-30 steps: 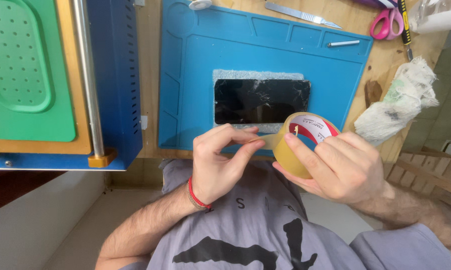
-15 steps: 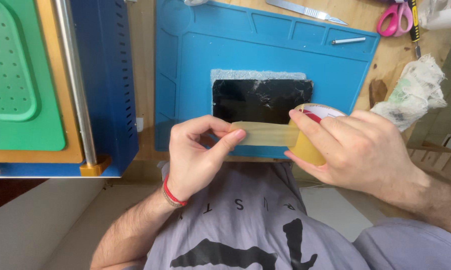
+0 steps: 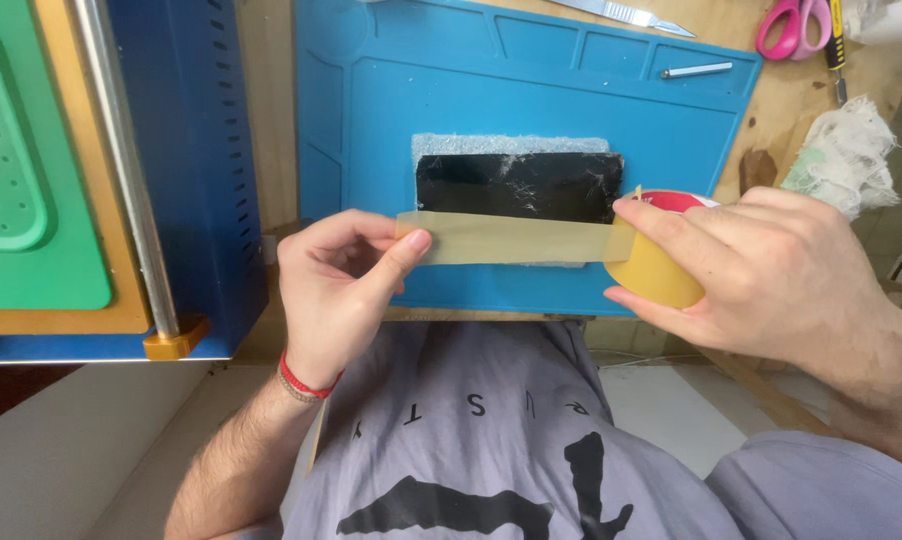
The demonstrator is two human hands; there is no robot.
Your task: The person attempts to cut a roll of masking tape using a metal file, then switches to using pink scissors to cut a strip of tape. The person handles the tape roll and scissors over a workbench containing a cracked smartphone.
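Yellowish translucent tape strip [image 3: 511, 238] stretches taut between our left hand [image 3: 336, 290], pinching its free end, and our right hand [image 3: 761, 275], wrapped around the tan tape roll [image 3: 656, 265], just above the cracked black glass panel [image 3: 516, 187]; slack could let it fold or stick askew.

There are two hands, a left hand [image 3: 336, 290] and a right hand [image 3: 761, 270], one tape roll [image 3: 661, 265], one cracked black phone [image 3: 516, 188], one blue mat [image 3: 391, 90], one pair of pink scissors [image 3: 793, 25], one scalpel [image 3: 621, 14] and one white cloth [image 3: 841, 150].
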